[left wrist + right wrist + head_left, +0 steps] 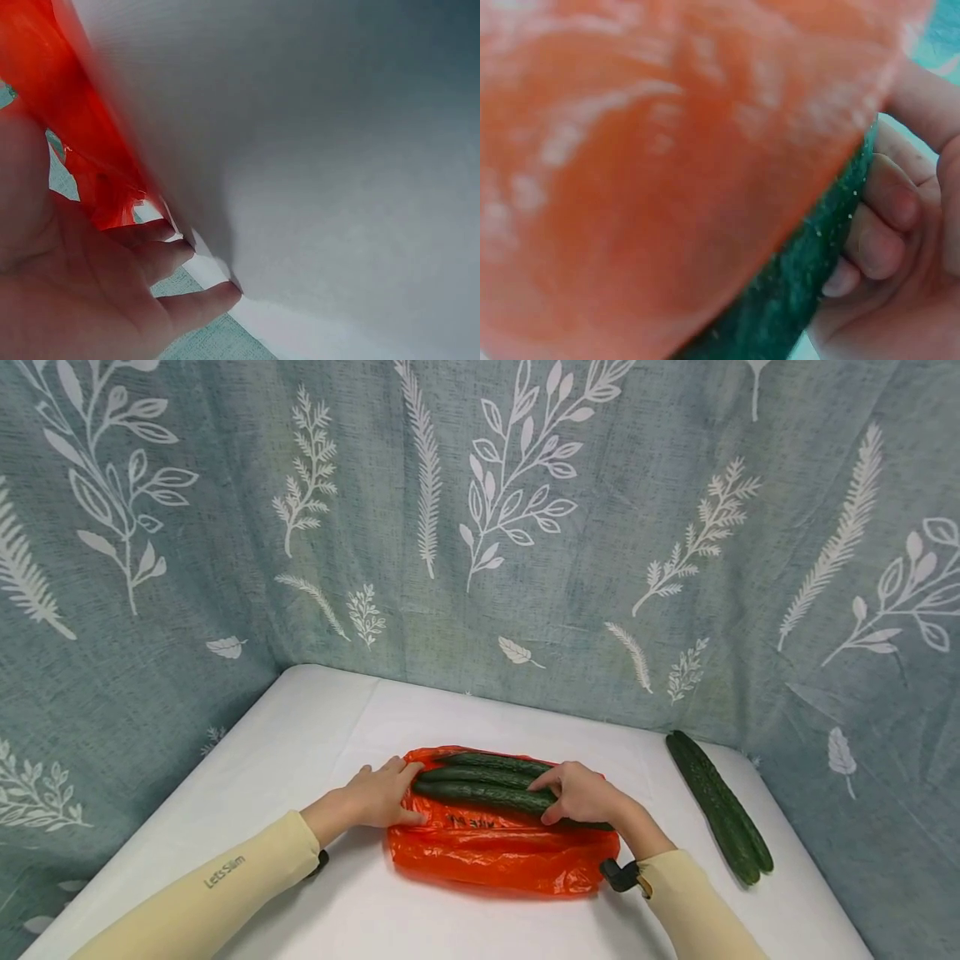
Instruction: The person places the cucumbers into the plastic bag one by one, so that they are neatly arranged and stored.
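A red plastic bag [502, 860] lies on the white table with three dark green cucumbers [480, 794] side by side on or in its opening. My left hand [384, 795] rests at the bag's left end, thumb and forefinger spread against the plastic. In the left wrist view, the other fingers [199, 306] reach out fairly straight with their tips at the tabletop. My right hand [585, 793] grips the nearest cucumber towards its right end, thumb on the near side. The right wrist view shows curled fingers [877, 244] against the cucumber [787, 289], partly hidden behind red plastic.
Two more cucumbers [720, 806] lie together near the right edge of the white table [315, 718]. A blue-green curtain [555, 635] with white leaf patterns hangs behind the table and along both sides.
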Motion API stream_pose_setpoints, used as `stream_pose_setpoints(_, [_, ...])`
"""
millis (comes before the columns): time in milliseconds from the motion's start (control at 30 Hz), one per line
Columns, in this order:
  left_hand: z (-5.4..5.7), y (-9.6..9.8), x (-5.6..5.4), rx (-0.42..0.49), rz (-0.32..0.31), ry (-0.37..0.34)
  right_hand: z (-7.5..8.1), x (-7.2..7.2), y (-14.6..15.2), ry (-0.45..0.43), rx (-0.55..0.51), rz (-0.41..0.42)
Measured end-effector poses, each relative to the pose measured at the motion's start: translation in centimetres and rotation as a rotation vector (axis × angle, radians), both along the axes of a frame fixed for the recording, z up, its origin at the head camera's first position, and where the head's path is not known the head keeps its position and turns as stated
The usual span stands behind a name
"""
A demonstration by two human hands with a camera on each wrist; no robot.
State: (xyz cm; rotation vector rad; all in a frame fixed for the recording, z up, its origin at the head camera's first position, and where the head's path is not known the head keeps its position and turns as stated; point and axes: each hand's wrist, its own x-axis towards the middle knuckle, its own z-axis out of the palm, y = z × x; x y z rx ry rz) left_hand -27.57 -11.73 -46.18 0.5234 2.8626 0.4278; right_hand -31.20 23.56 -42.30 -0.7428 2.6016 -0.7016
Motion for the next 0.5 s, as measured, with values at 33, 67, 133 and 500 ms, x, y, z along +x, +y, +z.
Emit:
stream_pose_setpoints(33, [0.0,0.0,0.0,0.001,-0.001,-0.002,-0.1,0.1,-0.1,0.01,0.007,0.001])
stream_pose_setpoints(67, [0.0,-0.1,0.0,-0.001,-0.001,-0.003,-0.3,0.2,-0.2,0.018,0.012,0.005])
stream_pose_setpoints(133, [0.0,-0.1,0.0,-0.007,-0.001,-0.004,-0.6,0.3,-0.2,0.034,0.021,0.014])
stream_pose_setpoints(500, [0.0,0.0,-0.1,-0.006,-0.014,0.005,-1.0,1.6,0.0,0.113,0.076,-0.009])
